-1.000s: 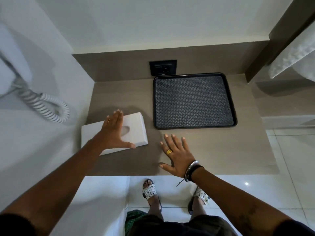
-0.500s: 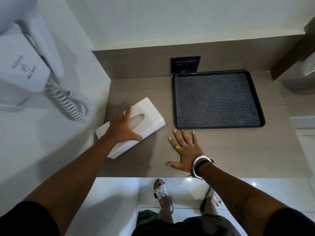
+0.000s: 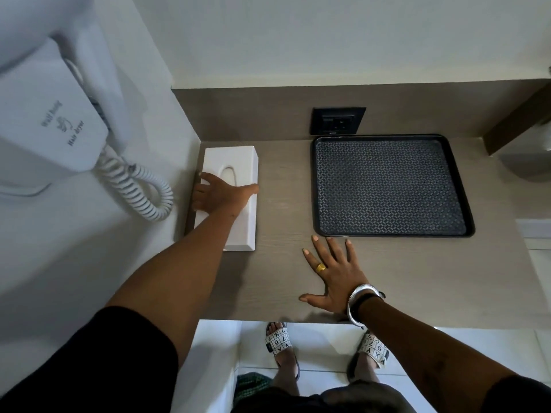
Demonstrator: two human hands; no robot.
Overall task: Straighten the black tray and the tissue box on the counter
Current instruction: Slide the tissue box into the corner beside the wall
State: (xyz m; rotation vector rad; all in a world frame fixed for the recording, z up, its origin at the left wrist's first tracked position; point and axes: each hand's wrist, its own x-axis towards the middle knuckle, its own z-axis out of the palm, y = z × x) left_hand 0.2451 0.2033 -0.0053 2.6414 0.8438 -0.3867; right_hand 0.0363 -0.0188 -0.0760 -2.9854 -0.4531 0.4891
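1. A white hair dryer (image 3: pixel 50 120) is hanging on the left wall, its coiled cord (image 3: pixel 140 189) drooping close to the worktop's (image 3: pixel 283 198) left edge.
2. The box (image 3: pixel 235 162), a smooth white oblong with an oval slot on top, is lying lengthwise against the left wall, its far end nearly reaching the back wall; bare worktop is lying open to its right.
3. The left hand (image 3: pixel 222 195) is pressing down across the middle of the box, fingers spread over its left edge and thumb reaching its right edge, not closing around it.
4. The right hand (image 3: pixel 337 275) is resting flat on the woodgrain worktop with fingers splayed apart, gripping nothing, near the front edge and just short of the tray's front left corner.
5. The tray (image 3: pixel 390 186), black, rectangular, with rounded corners and a raised rim around a diamond-textured mat, is sitting squarely against the back wall below a dark socket (image 3: pixel 338 120), well apart from the box.
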